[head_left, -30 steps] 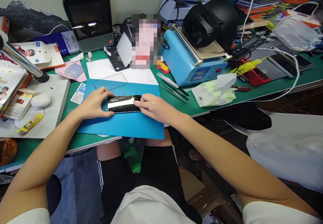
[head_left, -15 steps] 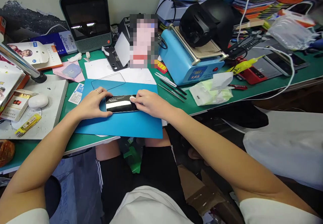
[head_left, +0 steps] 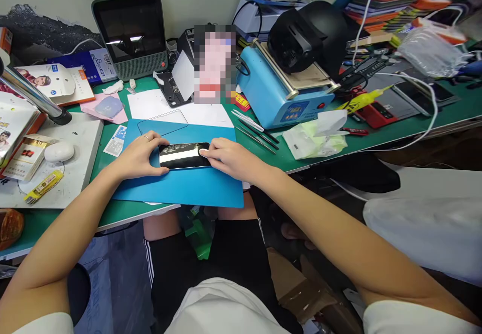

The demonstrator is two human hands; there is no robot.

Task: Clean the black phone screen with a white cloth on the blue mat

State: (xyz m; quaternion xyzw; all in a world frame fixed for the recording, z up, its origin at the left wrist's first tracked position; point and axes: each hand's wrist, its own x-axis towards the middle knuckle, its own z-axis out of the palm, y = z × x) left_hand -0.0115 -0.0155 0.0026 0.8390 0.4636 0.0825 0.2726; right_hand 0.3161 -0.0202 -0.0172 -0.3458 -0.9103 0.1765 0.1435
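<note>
A black glossy smartphone (head_left: pixel 181 156) lies flat on the blue mat (head_left: pixel 181 188), its screen reflecting a bright band. My left hand (head_left: pixel 137 157) closes around its left end, thumb along the near edge and fingers at the far edge; a ring shows on one finger. My right hand (head_left: pixel 229 158) is closed at the other end, thumb pressed onto the glass and fingers curled, hiding that end. Beyond the phone, a thin black rectangular frame (head_left: pixel 163 123) lies partly on the mat and partly on white paper (head_left: pixel 211 115).
Tweezers and pen-like tools (head_left: pixel 258 135) lie right of the mat, near a tissue pack (head_left: pixel 314 140). A blue machine (head_left: pixel 286 90) carries a black headset (head_left: pixel 309 37). A tablet-like display (head_left: pixel 130 32) stands at the back. A white board (head_left: pixel 79 173) holds a white earbud case (head_left: pixel 59 151).
My right thumb slid a little left and away across the glass, then came back right and nearer. My left hand keeps its hold on the smartphone. The camera view shifted slightly.
</note>
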